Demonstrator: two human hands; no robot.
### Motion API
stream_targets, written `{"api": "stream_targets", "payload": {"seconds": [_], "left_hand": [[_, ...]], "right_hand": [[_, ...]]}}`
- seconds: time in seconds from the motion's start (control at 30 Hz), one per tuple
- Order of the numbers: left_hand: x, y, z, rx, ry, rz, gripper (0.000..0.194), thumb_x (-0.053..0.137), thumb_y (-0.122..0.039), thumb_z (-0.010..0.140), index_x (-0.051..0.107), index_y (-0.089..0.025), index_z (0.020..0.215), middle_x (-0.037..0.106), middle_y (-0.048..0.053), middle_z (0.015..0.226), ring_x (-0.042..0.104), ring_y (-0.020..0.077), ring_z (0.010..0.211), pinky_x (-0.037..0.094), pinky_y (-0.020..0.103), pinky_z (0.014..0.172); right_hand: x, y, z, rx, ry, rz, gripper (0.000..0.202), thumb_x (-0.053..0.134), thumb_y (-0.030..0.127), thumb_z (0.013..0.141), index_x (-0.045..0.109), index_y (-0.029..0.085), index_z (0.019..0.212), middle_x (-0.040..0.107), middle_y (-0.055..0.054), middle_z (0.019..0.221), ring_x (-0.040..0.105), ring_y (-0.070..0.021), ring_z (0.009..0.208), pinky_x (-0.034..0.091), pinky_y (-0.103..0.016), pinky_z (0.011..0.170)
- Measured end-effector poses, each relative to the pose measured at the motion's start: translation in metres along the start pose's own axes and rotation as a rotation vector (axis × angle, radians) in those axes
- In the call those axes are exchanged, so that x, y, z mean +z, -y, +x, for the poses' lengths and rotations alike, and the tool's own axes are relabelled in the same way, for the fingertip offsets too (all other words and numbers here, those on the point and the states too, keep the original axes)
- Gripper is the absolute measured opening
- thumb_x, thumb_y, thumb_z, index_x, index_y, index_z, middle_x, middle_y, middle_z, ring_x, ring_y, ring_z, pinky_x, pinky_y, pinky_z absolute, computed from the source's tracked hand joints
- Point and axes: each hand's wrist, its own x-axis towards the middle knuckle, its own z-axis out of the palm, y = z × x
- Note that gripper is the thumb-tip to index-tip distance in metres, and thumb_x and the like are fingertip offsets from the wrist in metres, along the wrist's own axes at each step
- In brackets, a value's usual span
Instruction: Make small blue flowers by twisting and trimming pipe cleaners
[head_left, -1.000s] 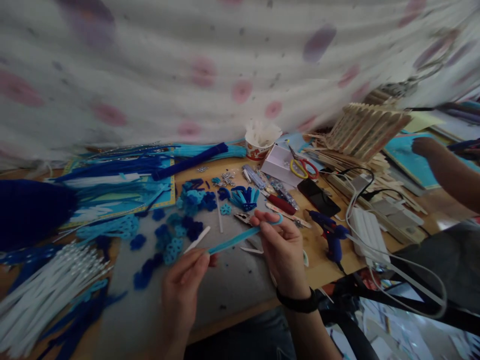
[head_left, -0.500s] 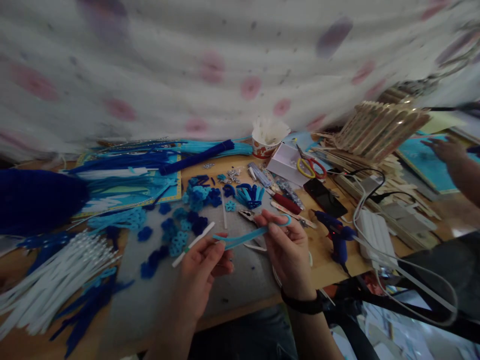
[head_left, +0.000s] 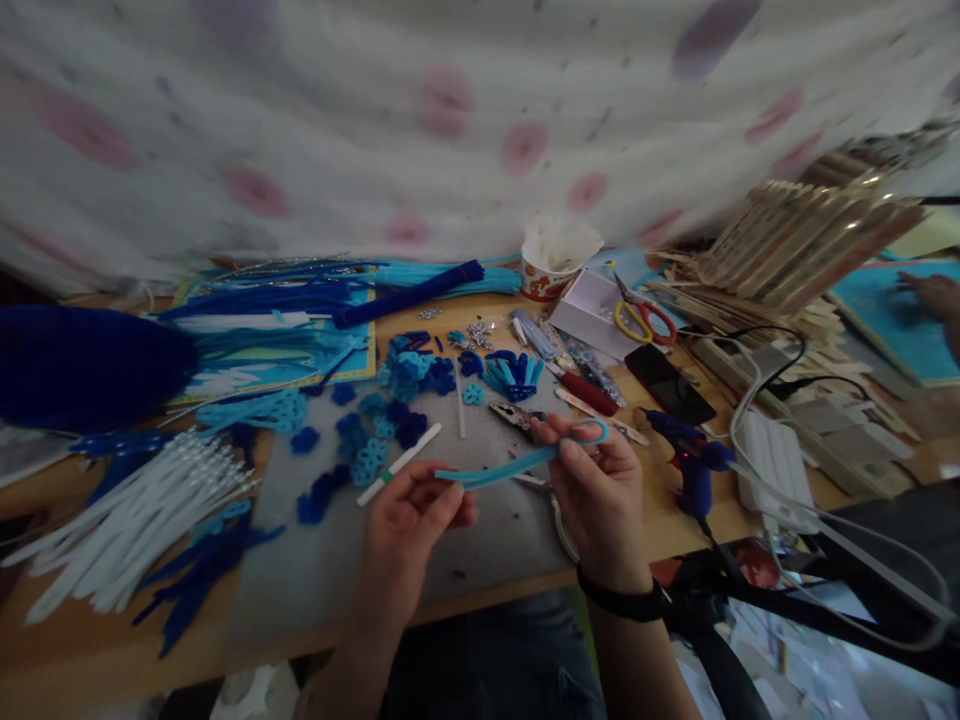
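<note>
A light blue pipe cleaner [head_left: 510, 468], folded with a loop at its right end, stretches between my hands. My left hand [head_left: 420, 510] pinches its loose ends between thumb and fingers. Near the loop, my right hand [head_left: 596, 480] grips it, with a dark band on the wrist. Just behind my right hand lie pliers [head_left: 517, 415], partly hidden by it. A green and white marker [head_left: 399, 464] rests on the grey mat [head_left: 300, 575] beyond my left hand. Blue fuzzy flowers [head_left: 367, 460] and a blue bundled piece [head_left: 513, 374] lie farther back.
White pipe cleaners [head_left: 142, 520] fan out at left. A paper cup [head_left: 555, 262], white box [head_left: 592, 312], scissors [head_left: 645, 318] and phone [head_left: 670, 383] stand or lie behind. At right are a blue glue gun [head_left: 690, 460], cables, wooden sticks [head_left: 795, 245] and another person's hand [head_left: 934, 295].
The view has shifted, so the table items appear farther right and slightly higher. My hands still hold the pipe cleaner, its strip now a little straighter. The other person's hand has moved over the blue mat.
</note>
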Motion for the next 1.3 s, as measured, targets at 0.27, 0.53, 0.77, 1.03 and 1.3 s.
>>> {"api": "stream_targets", "payload": {"seconds": [0.27, 0.53, 0.77, 1.03, 1.3], "left_hand": [[0.008, -0.005, -0.010, 0.122, -0.107, 0.154, 0.021, 0.085, -0.023, 0.071, 0.075, -0.018, 0.089, 0.076, 0.000, 0.067, 0.076, 0.0177, 0.065, 0.063, 0.026, 0.067], [0.005, -0.012, -0.018, 0.173, -0.144, 0.253, 0.017, 0.086, -0.022, 0.069, 0.076, -0.020, 0.082, 0.079, 0.004, 0.070, 0.077, 0.0202, 0.067, 0.061, 0.025, 0.067], [0.002, -0.007, -0.020, 0.193, -0.074, 0.234, 0.012, 0.085, -0.027, 0.071, 0.077, -0.020, 0.076, 0.079, 0.006, 0.067, 0.077, 0.0220, 0.064, 0.063, 0.029, 0.066], [0.004, 0.012, -0.017, 0.135, -0.185, 0.004, 0.015, 0.090, -0.028, 0.064, 0.080, -0.019, 0.070, 0.077, 0.003, 0.062, 0.073, 0.0171, 0.058, 0.062, 0.025, 0.061], [0.015, 0.010, -0.014, -0.116, -0.249, -0.301, 0.031, 0.098, -0.017, 0.038, 0.079, -0.016, 0.062, 0.074, 0.001, 0.055, 0.068, 0.0106, 0.050, 0.057, 0.015, 0.050]], "right_hand": [[0.000, 0.003, -0.001, 0.063, -0.032, -0.005, 0.021, 0.096, 0.030, 0.063, 0.078, 0.030, 0.074, 0.083, 0.001, 0.084, 0.078, -0.0204, 0.073, 0.064, -0.046, 0.088], [-0.001, 0.002, -0.002, 0.060, 0.018, -0.004, 0.016, 0.093, 0.026, 0.069, 0.080, 0.028, 0.078, 0.083, 0.001, 0.086, 0.076, -0.0158, 0.078, 0.061, -0.032, 0.082], [-0.002, -0.001, -0.007, 0.040, 0.002, -0.012, 0.015, 0.092, 0.027, 0.070, 0.079, 0.028, 0.078, 0.082, 0.001, 0.086, 0.076, -0.0173, 0.077, 0.059, -0.041, 0.093], [-0.006, -0.004, -0.012, 0.095, -0.035, 0.003, 0.020, 0.095, 0.028, 0.064, 0.081, 0.025, 0.078, 0.083, -0.002, 0.085, 0.079, -0.0195, 0.077, 0.064, -0.035, 0.085], [-0.010, -0.004, -0.012, -0.049, 0.010, -0.015, 0.024, 0.096, 0.033, 0.062, 0.083, 0.030, 0.082, 0.083, 0.001, 0.073, 0.081, -0.0225, 0.078, 0.062, -0.045, 0.093]]}}
